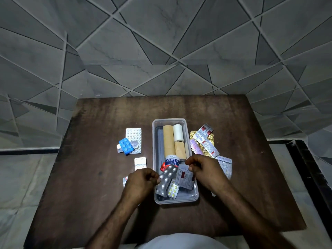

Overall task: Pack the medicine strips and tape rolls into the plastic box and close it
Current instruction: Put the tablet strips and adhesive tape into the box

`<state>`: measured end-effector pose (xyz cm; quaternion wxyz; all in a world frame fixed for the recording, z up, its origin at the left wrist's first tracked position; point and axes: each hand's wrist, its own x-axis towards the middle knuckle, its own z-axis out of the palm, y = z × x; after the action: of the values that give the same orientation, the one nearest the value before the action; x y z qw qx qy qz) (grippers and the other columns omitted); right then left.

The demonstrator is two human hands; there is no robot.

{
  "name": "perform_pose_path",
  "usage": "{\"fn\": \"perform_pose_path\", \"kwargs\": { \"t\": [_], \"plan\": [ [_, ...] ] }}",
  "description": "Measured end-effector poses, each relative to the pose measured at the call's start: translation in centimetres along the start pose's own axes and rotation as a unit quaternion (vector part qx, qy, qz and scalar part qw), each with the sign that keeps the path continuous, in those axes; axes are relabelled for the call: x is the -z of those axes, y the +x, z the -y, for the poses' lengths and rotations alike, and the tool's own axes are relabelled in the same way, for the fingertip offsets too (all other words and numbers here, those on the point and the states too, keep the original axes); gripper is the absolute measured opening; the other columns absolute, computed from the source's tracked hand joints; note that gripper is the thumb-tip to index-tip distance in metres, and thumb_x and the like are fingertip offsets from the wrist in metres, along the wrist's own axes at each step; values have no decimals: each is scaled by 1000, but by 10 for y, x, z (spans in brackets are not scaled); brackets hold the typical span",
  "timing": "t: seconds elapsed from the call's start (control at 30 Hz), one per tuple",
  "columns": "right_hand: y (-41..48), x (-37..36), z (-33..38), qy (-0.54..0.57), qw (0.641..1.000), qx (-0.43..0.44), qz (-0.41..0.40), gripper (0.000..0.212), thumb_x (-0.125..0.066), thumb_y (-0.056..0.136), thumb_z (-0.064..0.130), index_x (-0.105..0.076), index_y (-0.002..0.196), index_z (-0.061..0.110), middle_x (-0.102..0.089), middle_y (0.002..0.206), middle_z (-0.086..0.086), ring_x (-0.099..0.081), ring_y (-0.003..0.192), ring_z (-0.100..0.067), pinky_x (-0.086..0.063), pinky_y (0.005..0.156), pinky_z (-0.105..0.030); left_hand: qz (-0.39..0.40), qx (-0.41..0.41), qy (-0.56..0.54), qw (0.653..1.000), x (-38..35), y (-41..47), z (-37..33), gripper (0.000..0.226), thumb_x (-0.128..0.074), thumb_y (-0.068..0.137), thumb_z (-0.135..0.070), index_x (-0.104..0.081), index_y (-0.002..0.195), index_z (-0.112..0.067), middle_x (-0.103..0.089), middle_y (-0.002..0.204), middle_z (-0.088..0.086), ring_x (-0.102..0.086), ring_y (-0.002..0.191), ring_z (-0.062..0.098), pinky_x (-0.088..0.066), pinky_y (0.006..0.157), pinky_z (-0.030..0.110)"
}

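Clear plastic box (156,141), hands pinching strips, left (142,180) silver strip (166,180), right (204,169) half-hidden printed strip (185,178)

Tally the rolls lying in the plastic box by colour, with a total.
Tan rolls: 2
White roll: 1
Blue-and-white roll labelled adhesive tape: 1
Total in the box: 4
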<state>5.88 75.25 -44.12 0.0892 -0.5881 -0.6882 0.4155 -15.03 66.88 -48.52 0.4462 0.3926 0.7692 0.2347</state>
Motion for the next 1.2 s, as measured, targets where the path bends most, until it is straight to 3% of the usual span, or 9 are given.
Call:
{"fn": "perform_pose_path", "kwargs": {
  "t": [0.17,0.27,0.4,0.53,0.73,0.83,1.1,1.2],
  "plan": [
    [-1,-14,-4,-108,994,32,-4,18,-61,84,12,-69,93,26,-68,89,6,-58,83,-11,-43,70,-24,-12,-44,103,994,-4,-4,-12,9,-71,79,-27,-68,72,-31,-74,79,-9,-66,78,7,-51,72,23],
    [-3,-20,-2,-137,990,16,-4,21,-57,83,11,-67,95,26,-71,99,0,-63,91,-18,-47,74,-28,-28,-41,106,993,-5,-5,-13,4,-70,79,-29,-70,76,-28,-74,78,-9,-67,78,8,-54,74,26],
    [-3,-30,-2,-134,991,-27,-6,17,-56,84,16,-65,95,26,-72,99,1,-65,90,-19,-51,74,-29,-68,-33,88,993,-7,-6,-13,2,-70,77,-28,-71,75,-28,-74,75,-9,-68,77,8,-54,74,27],
    [-2,-40,-3,-159,986,-46,15,19,-56,82,18,-66,96,25,-72,102,0,-65,95,-23,-50,76,-29,-52,-19,80,995,-7,-4,-12,3,-71,77,-25,-73,76,-26,-74,75,-9,-69,77,8,-54,73,26],
    [1,-29,-2,-145,989,-30,4,31,-57,87,18,-62,116,25,-70,114,-1,-65,102,-21,-48,80,-27,-28,-49,124,991,-8,-4,-18,11,-66,84,-24,-75,90,-25,-76,89,-8,-67,85,9,-47,72,19],
    [2,-19,-2,-124,992,-10,11,34,-60,85,17,-61,119,23,-69,115,-1,-65,101,-17,-51,82,-28,-19,-54,159,986,-12,-1,-22,17,-63,84,-26,-74,97,-28,-75,97,-6,-68,91,13,-50,77,23],
    [-2,-22,-12,-174,984,-19,33,27,-52,86,24,-65,109,28,-71,110,0,-65,100,-21,-52,83,-31,78,-102,379,916,-32,6,-48,38,-63,84,-24,-63,121,-30,-66,118,8,-64,105,28,-52,90,35],
    [-6,-27,-14,-211,976,1,53,29,-52,82,23,-66,107,26,-71,107,-3,-65,100,-25,-51,80,-31,80,-103,421,898,-40,10,-49,39,-60,87,-26,-61,126,-27,-63,121,12,-62,108,31,-50,90,36]
  ]
}}
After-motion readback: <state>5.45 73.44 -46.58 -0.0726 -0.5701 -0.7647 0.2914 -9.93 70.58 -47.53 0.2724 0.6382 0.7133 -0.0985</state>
